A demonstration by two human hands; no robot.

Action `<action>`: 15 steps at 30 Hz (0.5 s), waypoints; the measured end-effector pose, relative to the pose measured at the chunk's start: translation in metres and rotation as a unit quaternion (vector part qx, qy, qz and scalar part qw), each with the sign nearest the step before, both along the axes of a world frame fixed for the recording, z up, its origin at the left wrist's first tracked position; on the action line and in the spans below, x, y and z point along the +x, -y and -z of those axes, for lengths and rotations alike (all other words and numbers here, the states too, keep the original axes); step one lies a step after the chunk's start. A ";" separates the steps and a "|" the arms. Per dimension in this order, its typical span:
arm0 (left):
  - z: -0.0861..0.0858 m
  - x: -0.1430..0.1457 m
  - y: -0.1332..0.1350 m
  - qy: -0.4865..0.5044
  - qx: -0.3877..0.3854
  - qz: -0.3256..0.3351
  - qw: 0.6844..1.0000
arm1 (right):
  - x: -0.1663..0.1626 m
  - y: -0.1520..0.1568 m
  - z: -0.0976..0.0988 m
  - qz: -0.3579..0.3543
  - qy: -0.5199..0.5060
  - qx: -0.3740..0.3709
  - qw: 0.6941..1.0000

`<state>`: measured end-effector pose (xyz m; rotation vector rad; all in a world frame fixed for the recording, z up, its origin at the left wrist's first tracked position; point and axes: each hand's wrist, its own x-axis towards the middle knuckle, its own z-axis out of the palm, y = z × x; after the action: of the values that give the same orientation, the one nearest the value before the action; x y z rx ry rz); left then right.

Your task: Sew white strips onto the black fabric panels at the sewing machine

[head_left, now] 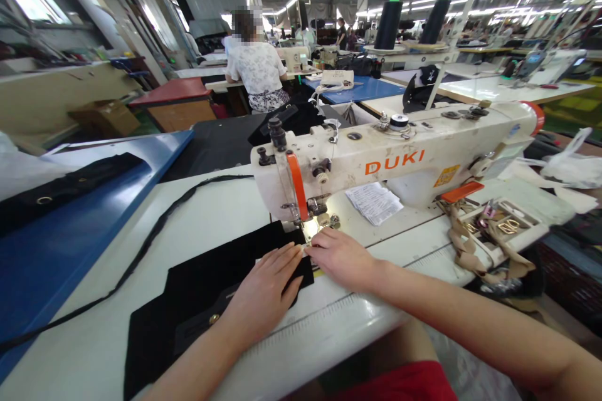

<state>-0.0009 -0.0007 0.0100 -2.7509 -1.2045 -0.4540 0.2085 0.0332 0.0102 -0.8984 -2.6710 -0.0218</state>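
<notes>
Centre frame: black fabric [202, 279] lies at the sewing machine [395, 150], apparently mid-work, stitching done or left not visible; left hand [266, 293] flat, fingers together; right hand [341, 260] curled, pinch unclear.

Cloth [188, 288] lies on sewing table [211, 219]

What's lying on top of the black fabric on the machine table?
A dark piece with a gold-coloured stud lies on the black fabric, and the left hand rests over part of it. What that hand covers can't be seen.
</notes>
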 end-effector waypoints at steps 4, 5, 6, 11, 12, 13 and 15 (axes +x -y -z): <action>0.002 -0.001 -0.004 -0.002 -0.041 -0.020 0.999 | -0.001 -0.006 0.002 -0.001 0.005 0.020 1.000; 0.003 -0.001 -0.008 -0.003 -0.045 -0.022 0.999 | -0.001 -0.009 0.002 0.001 0.008 0.023 1.000; 0.003 -0.001 -0.011 -0.002 -0.047 -0.023 0.999 | -0.002 -0.011 0.002 0.002 0.012 0.024 1.000; 0.004 -0.002 -0.027 0.006 -0.047 -0.024 0.999 | -0.005 -0.022 -0.002 0.006 0.014 0.018 1.000; 0.005 -0.002 -0.027 0.005 -0.046 -0.025 0.999 | -0.005 -0.022 -0.003 0.008 0.011 0.015 1.000; 0.005 -0.003 -0.026 0.001 -0.045 -0.026 0.999 | -0.005 -0.021 -0.003 0.010 0.008 0.011 1.000; 0.006 -0.004 -0.020 -0.009 -0.042 -0.025 0.999 | -0.005 -0.019 -0.003 0.010 0.001 0.003 1.000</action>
<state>-0.0046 0.0192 0.0043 -2.7807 -1.3137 -0.3824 0.2032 0.0517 0.0129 -0.9248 -2.6625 -0.0360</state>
